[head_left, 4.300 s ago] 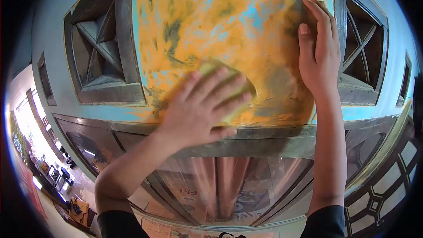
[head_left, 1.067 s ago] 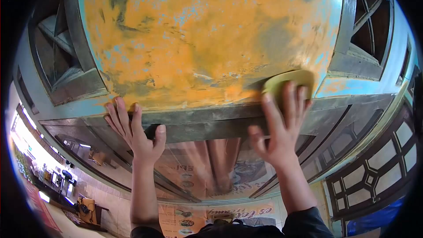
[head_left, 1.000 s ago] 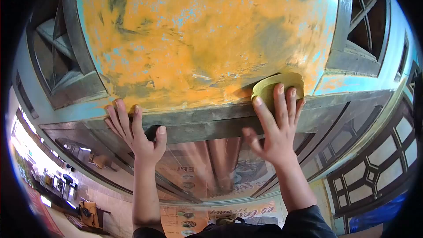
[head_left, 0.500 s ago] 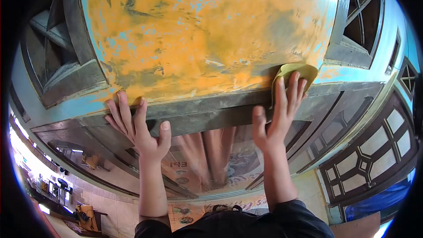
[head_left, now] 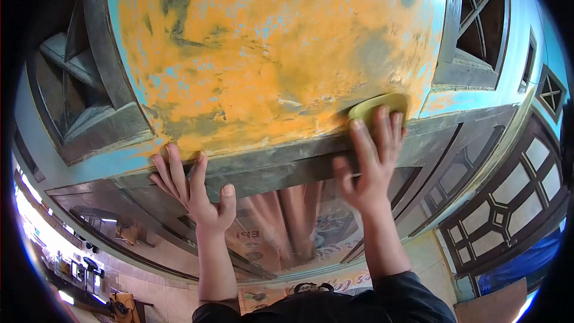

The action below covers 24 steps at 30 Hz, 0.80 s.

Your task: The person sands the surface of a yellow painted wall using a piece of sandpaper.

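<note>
Toward 2 o'clock in the view, a yellow-green sheet [head_left: 382, 104] lies against the lower edge of the patchy orange panel [head_left: 257, 66], with the right hand [head_left: 373, 173] over it from below. That hand's fingers are spread flat on the sheet and its thumb stands apart; it is not closed around anything. The flat fingers probably pin the thin sheet to the surface and share the pressure across it. The left hand [head_left: 194, 188], at 8 o'clock, holds nothing; its fingers are spread and its tips touch the dark wooden rail [head_left: 281, 167] and the panel's bottom edge, likely to brace the reach. Framed openings with crossed bars flank the panel, one [head_left: 75, 78] near 10 o'clock and one [head_left: 478, 15] near 2 o'clock. In the glass [head_left: 287, 227] below the rail, the letters "EPI" [head_left: 248, 234] read near 7 o'clock. On the orange printed sheet [head_left: 287, 284] beneath, script toward 5 o'clock seems to begin "es", but the rest is too warped to read, and no brand shows clearly.
</note>
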Each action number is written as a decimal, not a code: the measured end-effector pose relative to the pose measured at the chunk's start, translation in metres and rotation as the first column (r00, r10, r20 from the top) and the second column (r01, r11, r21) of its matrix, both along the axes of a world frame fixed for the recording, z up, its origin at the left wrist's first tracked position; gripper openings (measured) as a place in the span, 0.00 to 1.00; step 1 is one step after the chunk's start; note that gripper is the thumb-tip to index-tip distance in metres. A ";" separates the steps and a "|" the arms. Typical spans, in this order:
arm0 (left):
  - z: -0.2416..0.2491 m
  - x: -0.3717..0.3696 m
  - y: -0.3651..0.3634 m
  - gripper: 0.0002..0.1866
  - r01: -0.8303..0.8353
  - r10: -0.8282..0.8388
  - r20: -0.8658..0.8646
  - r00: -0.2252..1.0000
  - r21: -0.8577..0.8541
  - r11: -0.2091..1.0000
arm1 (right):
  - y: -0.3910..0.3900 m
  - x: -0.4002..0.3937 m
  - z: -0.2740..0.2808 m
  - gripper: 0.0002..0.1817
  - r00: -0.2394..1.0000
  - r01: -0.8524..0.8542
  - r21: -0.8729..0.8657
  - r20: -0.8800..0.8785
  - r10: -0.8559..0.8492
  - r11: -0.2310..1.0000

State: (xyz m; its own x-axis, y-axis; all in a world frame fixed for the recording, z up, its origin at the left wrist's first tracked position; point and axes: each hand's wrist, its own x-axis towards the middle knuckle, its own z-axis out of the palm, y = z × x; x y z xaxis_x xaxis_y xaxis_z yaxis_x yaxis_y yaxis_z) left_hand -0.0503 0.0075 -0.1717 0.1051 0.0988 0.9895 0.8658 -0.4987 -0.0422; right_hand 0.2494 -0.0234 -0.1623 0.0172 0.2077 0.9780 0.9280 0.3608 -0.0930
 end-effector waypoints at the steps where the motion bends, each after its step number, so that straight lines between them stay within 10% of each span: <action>1: -0.001 0.000 0.000 0.30 0.008 -0.008 0.017 1.000 -0.002 1.000 | 0.004 0.007 0.001 0.32 0.999 0.025 0.026 -0.041 -0.024 0.999; 24: -0.003 0.006 0.000 0.27 0.001 -0.002 0.053 0.999 0.010 1.000 | -0.001 -0.018 0.010 0.32 0.995 -0.004 -0.011 0.096 0.005 1.000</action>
